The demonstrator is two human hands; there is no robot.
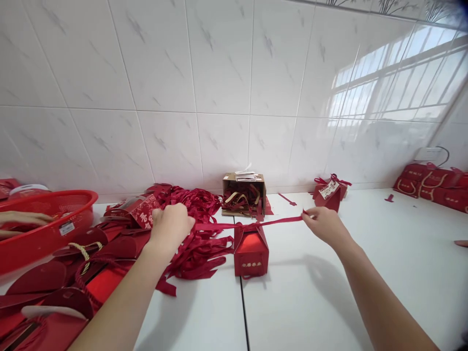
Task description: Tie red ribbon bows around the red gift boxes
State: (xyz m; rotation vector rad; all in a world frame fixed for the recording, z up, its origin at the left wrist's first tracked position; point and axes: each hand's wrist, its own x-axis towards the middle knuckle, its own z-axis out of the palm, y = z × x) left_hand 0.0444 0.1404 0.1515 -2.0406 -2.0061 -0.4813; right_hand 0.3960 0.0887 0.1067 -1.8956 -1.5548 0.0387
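A small red gift box (250,254) with gold lettering stands on the white table (310,292) between my hands. A red ribbon (281,222) runs through the top of the box and is stretched out to both sides. My left hand (170,225) is closed on the ribbon's left end, above a heap of loose red ribbons (199,248). My right hand (323,224) pinches the ribbon's right end, to the right of the box.
A red plastic basket (47,229) sits at the far left, over flat red box blanks (54,292). A small cardboard carton (244,195) stands against the tiled wall. Finished red boxes (329,192) and more red boxes (431,185) lie to the right. Another person's fingertip (461,243) shows at the right edge.
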